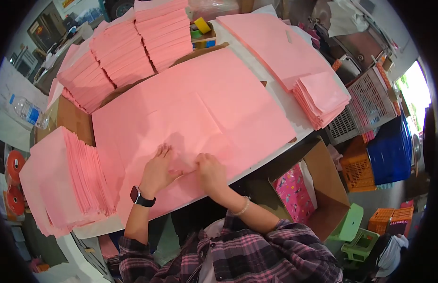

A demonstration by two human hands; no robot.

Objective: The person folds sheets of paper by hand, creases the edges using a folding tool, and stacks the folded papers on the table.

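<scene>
So, big pink sheet [247, 89] lies on the table [94, 230] right in front of the person, under both hands; its long axis runs approx. lower L to upper R, i.e. mostly crosswise to the body, R end farther off; one far corner points up twd. the top of view, below the yellow tape [202, 25]; a crease slants from upper L to lower R nr. the mid., so across the long axis; L hand [160, 169] is spread, palm down on the sheet, fingers pointing away from the body, thumb out twd. the R hand [211, 170]; R hand's fingers are bent in at the sheet, just beside the L thumb; can't tell if they pinch paper; a small paper edge shows betw. the two; watch [143, 196] on L wrist, bracelet [244, 206] on R; tall stacks [120, 45] of pink paper stand past the sheet's far L side; near stack [68, 179] sits by its L end; farther R, 2nd sheet [271, 45] w/ a small pile [320, 99] at its near end; open box [329, 186] below the table's R side, pink patterned stuff [295, 194] inside; bottle [28, 112] far L, blue bin [391, 151] far R.
</scene>
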